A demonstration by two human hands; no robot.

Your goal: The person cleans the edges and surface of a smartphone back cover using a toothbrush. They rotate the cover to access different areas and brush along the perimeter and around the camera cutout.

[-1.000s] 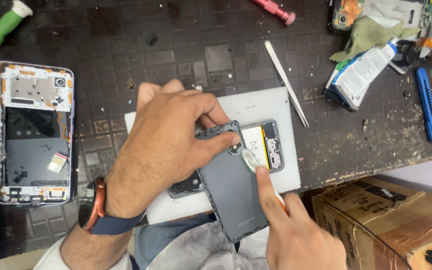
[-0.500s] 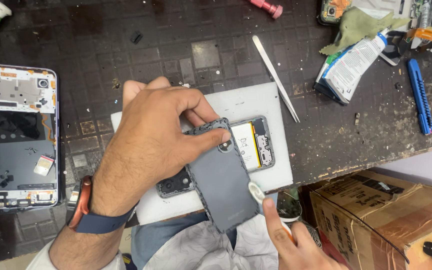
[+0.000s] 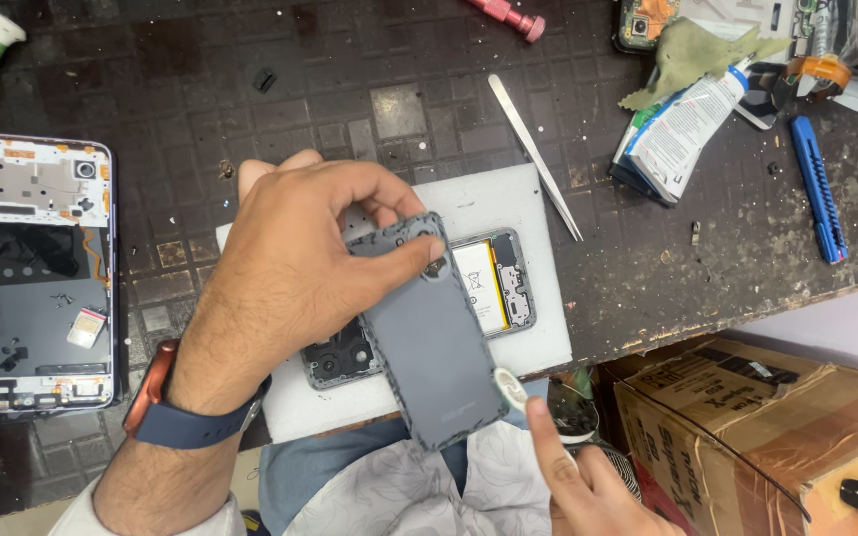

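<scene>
Dark workbench: left hand (image 3: 290, 268) lifts grey back cover (image 3: 434, 342) off opened phone (image 3: 494, 288).

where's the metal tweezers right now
In the head view the tweezers lie on the dark bench right of centre, slanting down onto the top right corner of the white pad, left of the white tube.

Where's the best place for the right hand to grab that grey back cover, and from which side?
Probably the grey back cover at its free lower long edge, coming from the right. The left hand pinches the upper end, the lower end juts past the white pad, and the right hand is just beside it.
</scene>
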